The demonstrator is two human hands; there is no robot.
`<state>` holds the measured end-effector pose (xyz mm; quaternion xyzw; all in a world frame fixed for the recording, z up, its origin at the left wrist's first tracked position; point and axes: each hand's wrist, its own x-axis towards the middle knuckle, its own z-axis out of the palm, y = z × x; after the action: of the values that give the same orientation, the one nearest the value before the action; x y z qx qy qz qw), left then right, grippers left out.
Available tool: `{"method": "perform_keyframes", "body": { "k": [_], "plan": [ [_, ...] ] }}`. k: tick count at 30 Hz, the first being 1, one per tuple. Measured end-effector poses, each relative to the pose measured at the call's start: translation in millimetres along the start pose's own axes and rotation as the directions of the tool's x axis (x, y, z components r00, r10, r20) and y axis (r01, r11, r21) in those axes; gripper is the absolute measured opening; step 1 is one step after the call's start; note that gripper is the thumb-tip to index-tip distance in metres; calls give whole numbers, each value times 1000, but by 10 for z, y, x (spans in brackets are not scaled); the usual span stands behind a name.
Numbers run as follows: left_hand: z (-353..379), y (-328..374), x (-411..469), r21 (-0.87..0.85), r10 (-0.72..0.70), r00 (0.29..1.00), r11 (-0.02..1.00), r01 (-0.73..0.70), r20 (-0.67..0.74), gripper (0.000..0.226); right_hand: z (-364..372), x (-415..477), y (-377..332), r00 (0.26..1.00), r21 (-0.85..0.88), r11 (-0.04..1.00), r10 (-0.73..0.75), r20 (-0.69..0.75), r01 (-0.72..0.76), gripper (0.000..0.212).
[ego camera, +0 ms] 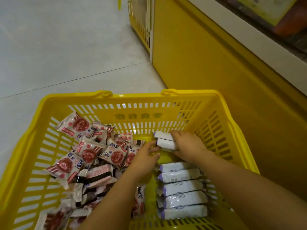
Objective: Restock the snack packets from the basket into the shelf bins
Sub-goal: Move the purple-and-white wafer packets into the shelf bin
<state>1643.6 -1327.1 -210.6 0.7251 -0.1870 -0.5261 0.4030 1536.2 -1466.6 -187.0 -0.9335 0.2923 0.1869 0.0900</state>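
Observation:
A yellow slotted basket (106, 100) fills the lower view. Its left half holds a heap of red-and-white snack packets (86, 153). Along its right side lies a row of several white packets with purple ends (181, 188). Near the basket's far wall my right hand (187, 145) grips a small stack of white packets (166, 140), fingers curled over the top one. My left hand (146, 156) reaches in from the left and its fingertips touch the stack's near end.
A yellow shelf base (207, 63) stands to the right of the basket, with a white ledge (259, 47) above it. Another yellow basket (139, 27) rests at the top behind the shelf's corner. Pale tiled floor (58, 47) spreads to the left.

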Motion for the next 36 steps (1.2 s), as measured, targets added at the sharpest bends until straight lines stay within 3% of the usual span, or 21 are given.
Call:
{"method": "perform_keyframes", "body": {
  "k": [3, 7, 11, 15, 18, 23, 27, 31, 36],
  "plan": [
    [-31, 49, -44, 9, 22, 999, 1000, -22, -49, 43, -77, -9, 11, 998, 91, 996, 7, -65, -1, 54],
    [-80, 276, -198, -84, 13, 988, 996, -26, -155, 37, -338, -95, -25, 989, 211, 977, 16, -148, 16, 49],
    [-135, 723, -547, -387, -113, 993, 915, 114, 27, 43, -824, -324, -93, 977, 297, 953, 6, -215, 60, 46],
    [-296, 1182, -978, -563, -54, 987, 816, 130, 150, 67, -1497, -775, -210, 919, 328, 926, -45, -393, 185, 49],
    [-417, 1519, -1378, -568, 14, 967, 811, 137, 254, 78, -2019, -1177, -338, 870, 369, 888, -66, -489, 275, 52],
    [-493, 2021, -2056, -525, 179, 931, 851, 15, 318, 74, -2529, -1811, -470, 846, 597, 702, -16, -533, 389, 58],
    [-492, 2355, -2479, -488, 208, 925, 872, -27, 319, 59, -2716, -2180, -455, 854, 681, 607, 7, -519, 409, 67],
    [-479, 2546, -2725, -486, 236, 917, 873, -53, 323, 50, -2788, -2404, -409, 830, 706, 533, 12, -557, 466, 56],
    [-484, 2508, -2800, -491, 220, 925, 870, -42, 311, 63, -2714, -2471, -400, 852, 762, 439, -17, -523, 476, 53]
  ]
}}
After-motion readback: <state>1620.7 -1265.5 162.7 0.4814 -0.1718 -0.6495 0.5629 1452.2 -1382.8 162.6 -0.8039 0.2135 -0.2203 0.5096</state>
